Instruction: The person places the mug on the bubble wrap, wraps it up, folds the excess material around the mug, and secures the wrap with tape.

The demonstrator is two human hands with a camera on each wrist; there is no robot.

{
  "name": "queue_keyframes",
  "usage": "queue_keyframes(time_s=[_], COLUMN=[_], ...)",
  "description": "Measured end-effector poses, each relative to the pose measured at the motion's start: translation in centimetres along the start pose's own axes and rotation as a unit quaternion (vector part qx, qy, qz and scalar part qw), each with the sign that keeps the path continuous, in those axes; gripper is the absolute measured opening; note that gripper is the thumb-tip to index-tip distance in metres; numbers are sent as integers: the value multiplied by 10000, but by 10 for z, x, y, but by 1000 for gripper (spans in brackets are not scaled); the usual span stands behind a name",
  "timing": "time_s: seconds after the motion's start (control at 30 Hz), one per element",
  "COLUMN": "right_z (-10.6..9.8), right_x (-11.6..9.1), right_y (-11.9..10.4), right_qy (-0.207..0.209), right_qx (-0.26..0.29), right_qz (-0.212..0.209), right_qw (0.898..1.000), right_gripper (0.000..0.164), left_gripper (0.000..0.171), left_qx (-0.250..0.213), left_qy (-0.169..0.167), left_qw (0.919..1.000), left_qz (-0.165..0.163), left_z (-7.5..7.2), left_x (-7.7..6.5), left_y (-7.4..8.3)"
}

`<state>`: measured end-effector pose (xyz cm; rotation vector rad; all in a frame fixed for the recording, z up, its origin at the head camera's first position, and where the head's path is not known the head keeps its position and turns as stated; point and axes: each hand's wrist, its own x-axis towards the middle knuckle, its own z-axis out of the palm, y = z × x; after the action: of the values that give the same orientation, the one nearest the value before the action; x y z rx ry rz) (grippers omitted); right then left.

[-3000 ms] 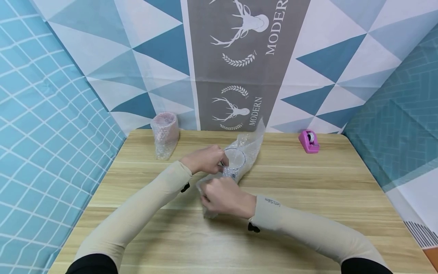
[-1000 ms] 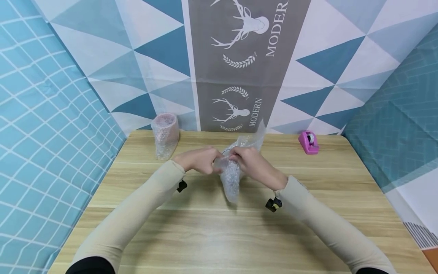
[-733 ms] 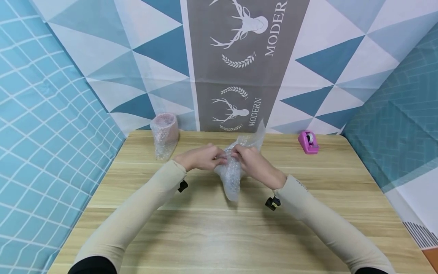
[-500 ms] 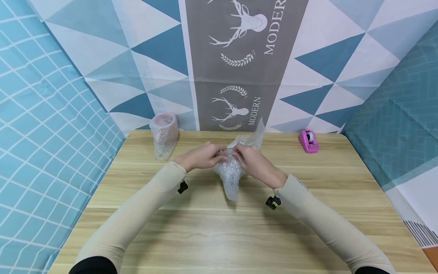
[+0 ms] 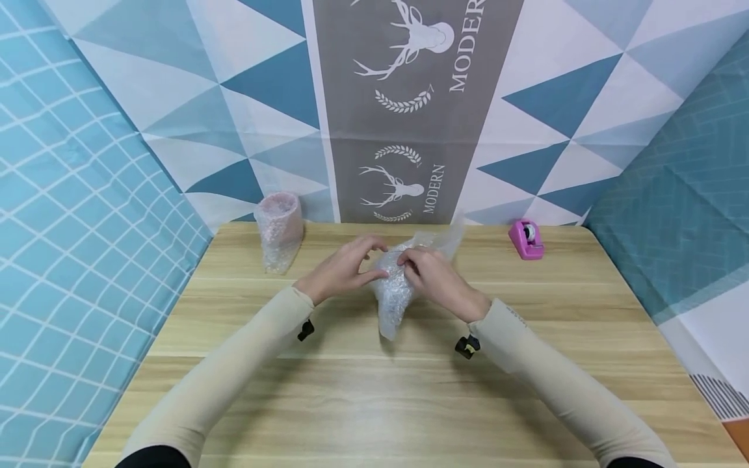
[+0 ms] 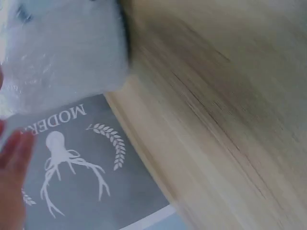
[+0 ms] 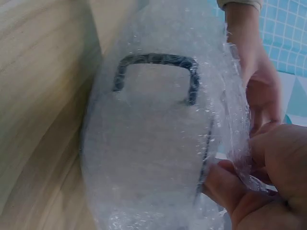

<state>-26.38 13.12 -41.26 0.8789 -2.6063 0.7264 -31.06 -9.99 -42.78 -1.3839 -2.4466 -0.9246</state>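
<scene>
A white mug (image 7: pixel 153 143) with a dark rim and dark handle (image 7: pixel 158 58) shows through a sheet of bubble wrap (image 5: pixel 393 292) at mid-table. The wrap covers its mouth, with one loose end toward the person and another sticking out to the far right. My right hand (image 5: pixel 435 279) pinches the wrap's edge at the rim between thumb and fingers; the right wrist view shows this close up. On the other side, my left hand (image 5: pixel 339 268) has thumb and fingers spread apart, their tips right at the wrap. Its fingers (image 6: pixel 14 153) look extended in the left wrist view.
A pink cup-like thing (image 5: pixel 282 224) in bubble wrap stands at the table's back left. Toward the back right sits a pink tape dispenser (image 5: pixel 528 240). Patterned cloth walls rise behind the wooden table (image 5: pixel 363 403) and along both sides.
The wrap lay open with the mug's round rim showing; now it is folded over. My right hand moved from the near edge to the rim. My left fingers have spread, releasing their pinch.
</scene>
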Motion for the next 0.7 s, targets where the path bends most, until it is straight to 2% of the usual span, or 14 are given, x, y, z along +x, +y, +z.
queue_keyframes(time_s=[0.1,0.17,0.2,0.3,0.4,0.6,0.7], right_z=[3,4,5,5,7,12,13], right_x=[1,2,2,3,2,-7,-12], right_y=[1,2,2,3,3,-4,-9], right_qy=[-140,-248,-292,-374,-350,43,240], right_qx=[73,151,170,154,-192,-735,-1145], right_qz=[89,184,226,250,-35,-668,-957], right_qw=[9998,9994,9992,9989,9992,9950,9885], right_gripper=[18,18,18,16,15,15,15], left_gripper=[26,20,23,40,45,43,41], left_qx=[749,978,1042,1118,1227,1618,1816], left_qy=[248,109,-25,-455,-724,-899,-922], left_qw=[9940,9887,9867,9846,9834,9756,9709], left_qz=[757,1133,1251,1265,1126,1179,1264], left_z=[2,3,3,2,1,1,1], left_x=[-5,-7,-8,-11,-12,-11,-10], left_y=[0,1,1,4,7,11,12])
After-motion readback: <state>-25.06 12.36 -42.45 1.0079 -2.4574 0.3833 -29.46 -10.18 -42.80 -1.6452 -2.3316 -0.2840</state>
